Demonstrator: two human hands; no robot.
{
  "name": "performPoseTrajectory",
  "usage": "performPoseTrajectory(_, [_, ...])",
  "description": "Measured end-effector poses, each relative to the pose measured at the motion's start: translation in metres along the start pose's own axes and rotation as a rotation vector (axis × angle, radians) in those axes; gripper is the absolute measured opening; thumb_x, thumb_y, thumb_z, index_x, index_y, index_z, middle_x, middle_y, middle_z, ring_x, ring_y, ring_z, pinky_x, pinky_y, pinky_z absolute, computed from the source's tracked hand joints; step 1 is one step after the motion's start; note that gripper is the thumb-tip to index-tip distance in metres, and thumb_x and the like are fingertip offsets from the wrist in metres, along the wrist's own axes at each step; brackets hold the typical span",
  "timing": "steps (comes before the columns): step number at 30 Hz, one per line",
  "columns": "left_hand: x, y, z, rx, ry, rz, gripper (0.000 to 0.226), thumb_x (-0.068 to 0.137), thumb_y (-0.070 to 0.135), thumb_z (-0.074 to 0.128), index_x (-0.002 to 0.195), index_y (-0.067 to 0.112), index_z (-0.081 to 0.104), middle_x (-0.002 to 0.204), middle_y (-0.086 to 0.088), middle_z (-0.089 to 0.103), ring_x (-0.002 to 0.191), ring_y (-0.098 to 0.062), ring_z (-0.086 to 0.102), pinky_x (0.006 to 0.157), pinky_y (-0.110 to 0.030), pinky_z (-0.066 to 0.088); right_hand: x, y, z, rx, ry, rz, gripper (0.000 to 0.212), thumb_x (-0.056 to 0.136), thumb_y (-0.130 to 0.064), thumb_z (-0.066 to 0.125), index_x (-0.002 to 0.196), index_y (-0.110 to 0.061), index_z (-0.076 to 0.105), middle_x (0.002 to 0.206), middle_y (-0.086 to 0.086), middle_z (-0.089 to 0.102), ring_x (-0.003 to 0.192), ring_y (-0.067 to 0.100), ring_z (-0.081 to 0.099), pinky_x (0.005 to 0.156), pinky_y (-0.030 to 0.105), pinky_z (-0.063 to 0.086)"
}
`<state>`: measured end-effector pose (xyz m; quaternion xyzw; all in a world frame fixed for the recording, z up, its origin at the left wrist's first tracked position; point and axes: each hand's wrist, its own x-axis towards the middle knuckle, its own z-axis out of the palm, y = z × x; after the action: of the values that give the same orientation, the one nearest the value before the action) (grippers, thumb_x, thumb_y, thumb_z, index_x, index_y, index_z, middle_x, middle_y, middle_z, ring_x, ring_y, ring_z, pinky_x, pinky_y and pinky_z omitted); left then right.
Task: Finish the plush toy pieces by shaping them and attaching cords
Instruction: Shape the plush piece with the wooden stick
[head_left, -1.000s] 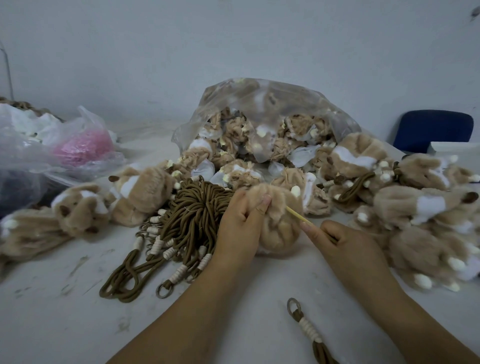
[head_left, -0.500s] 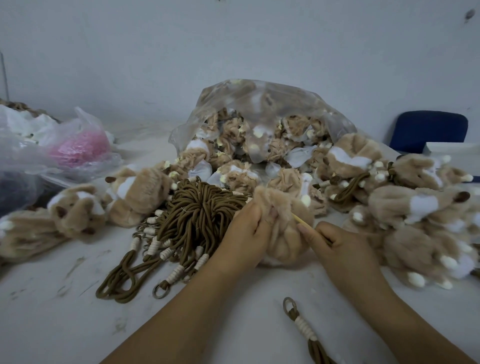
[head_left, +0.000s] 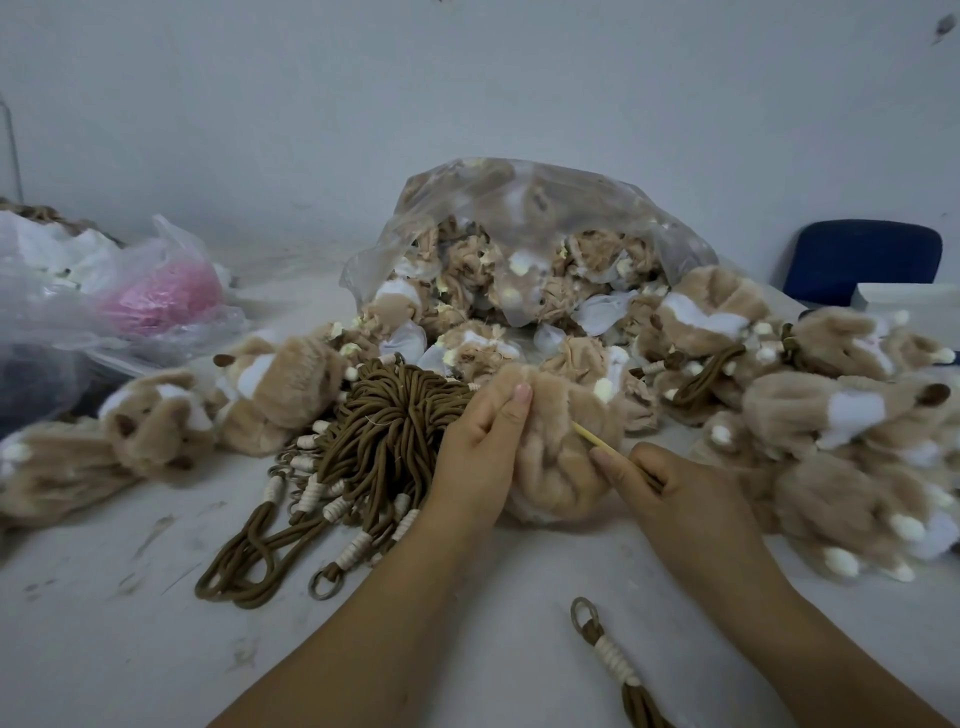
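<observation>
Plush piece (head_left: 561, 441), tan, mid-table (head_left: 130, 597) just beside the cord bundle (head_left: 384, 426): left hand (head_left: 483, 452) curled round its flank, right hand (head_left: 675, 493) pinching a thin stick (head_left: 592, 439) tipped into the fur; likely risk: a hard push piercing fabric or slipping toward the left fingers.

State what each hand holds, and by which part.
The left hand grips the tan plush piece by its left side. The right hand pinches the thin stick by its rear end.

Cord bundle (head_left: 384, 441) left of plush piece (head_left: 561, 447)
</observation>
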<state>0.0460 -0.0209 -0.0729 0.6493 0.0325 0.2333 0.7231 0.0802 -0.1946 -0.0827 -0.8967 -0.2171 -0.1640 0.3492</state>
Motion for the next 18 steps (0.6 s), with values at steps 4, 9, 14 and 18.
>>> performPoseTrajectory(4, [0.0002, 0.0002, -0.0013, 0.119, 0.05, 0.128, 0.012, 0.097, 0.032, 0.058, 0.095, 0.042, 0.064, 0.095, 0.029, 0.07, 0.094, 0.014, 0.063, 0.078, -0.004, 0.046, -0.0009, -0.0003, 0.0002, -0.035, -0.011, 0.013, 0.062, 0.075, -0.078, 0.028, 0.055, -0.02, 0.028, 0.05, -0.014, 0.047, 0.043, 0.011, 0.039, 0.047, 0.031, 0.03])
performPoseTrajectory(9, [-0.0017, -0.0048, 0.002, 0.217, 0.015, 0.206, 0.02, 0.098, 0.024, 0.058, 0.09, 0.041, 0.066, 0.087, 0.024, 0.07, 0.088, 0.014, 0.063, 0.074, -0.003, 0.044, -0.0015, -0.0014, 0.003, 0.01, 0.004, 0.035, 0.062, 0.074, -0.079, 0.028, 0.055, -0.021, 0.034, 0.05, -0.014, 0.049, 0.048, 0.01, 0.045, 0.046, 0.03, 0.03])
performPoseTrajectory(14, [-0.0014, -0.0078, 0.0028, 0.239, -0.075, 0.166, 0.02, 0.096, 0.033, 0.057, 0.08, 0.035, 0.069, 0.085, 0.015, 0.071, 0.082, 0.005, 0.065, 0.073, -0.01, 0.047, 0.0009, 0.0015, 0.0061, 0.059, 0.028, 0.031, 0.061, 0.073, -0.078, 0.032, 0.06, -0.02, 0.047, 0.054, -0.01, 0.054, 0.059, 0.006, 0.052, 0.049, 0.029, 0.035])
performPoseTrajectory(18, [-0.0031, -0.0075, 0.0034, 0.22, -0.113, 0.107, 0.038, 0.085, 0.05, 0.053, 0.084, 0.016, 0.069, 0.086, 0.0, 0.072, 0.077, 0.003, 0.063, 0.071, -0.013, 0.05, 0.0013, 0.0031, 0.0065, 0.074, 0.036, 0.021, 0.063, 0.072, -0.078, 0.034, 0.06, -0.018, 0.045, 0.053, -0.007, 0.052, 0.057, 0.009, 0.051, 0.052, 0.026, 0.038])
